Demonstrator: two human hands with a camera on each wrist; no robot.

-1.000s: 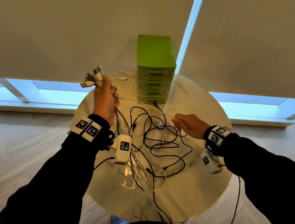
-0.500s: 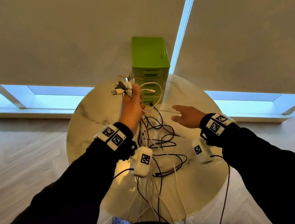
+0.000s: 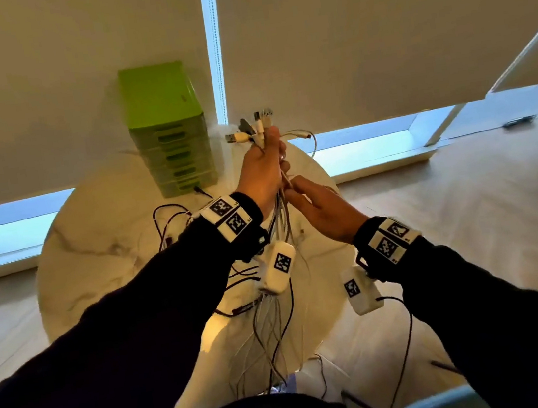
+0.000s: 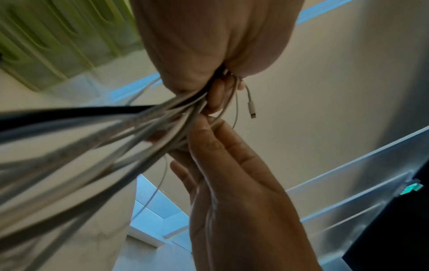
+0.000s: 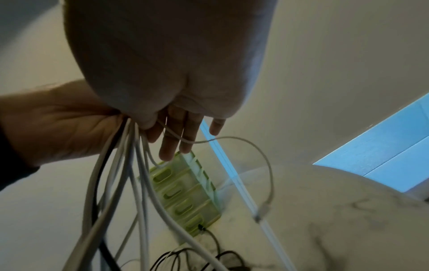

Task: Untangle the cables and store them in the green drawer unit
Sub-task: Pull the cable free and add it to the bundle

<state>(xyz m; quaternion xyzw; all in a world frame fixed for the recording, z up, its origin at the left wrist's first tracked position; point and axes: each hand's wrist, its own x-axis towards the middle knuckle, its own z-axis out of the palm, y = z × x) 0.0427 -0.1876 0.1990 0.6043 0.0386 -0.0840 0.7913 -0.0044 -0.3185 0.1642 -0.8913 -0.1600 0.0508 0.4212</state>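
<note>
My left hand (image 3: 270,158) grips a bundle of white and black cables (image 3: 278,216), raised above the round table (image 3: 95,256). Several USB plugs (image 3: 258,124) stick up out of the fist. The rest of the cables hang down to the table and over its near edge. My right hand (image 3: 293,190) is just below the left, its straight fingers (image 4: 209,132) against the bundle (image 4: 130,128). A thin white cable (image 5: 232,139) crosses those fingers (image 5: 176,135), and a Lightning plug (image 4: 251,110) dangles. The green drawer unit (image 3: 166,124) stands at the table's far side, all drawers shut.
Black cable loops (image 3: 172,217) lie on the table in front of the drawer unit (image 5: 185,192). Window blinds (image 3: 375,33) hang close behind the table. Wooden floor (image 3: 469,210) lies to the right, and the wrist cameras' leads (image 3: 401,341) hang below my arms.
My left hand has carried the cable bundle from in front of the drawer unit up and to its right. My right hand has come in from open air to touch the bundle.
</note>
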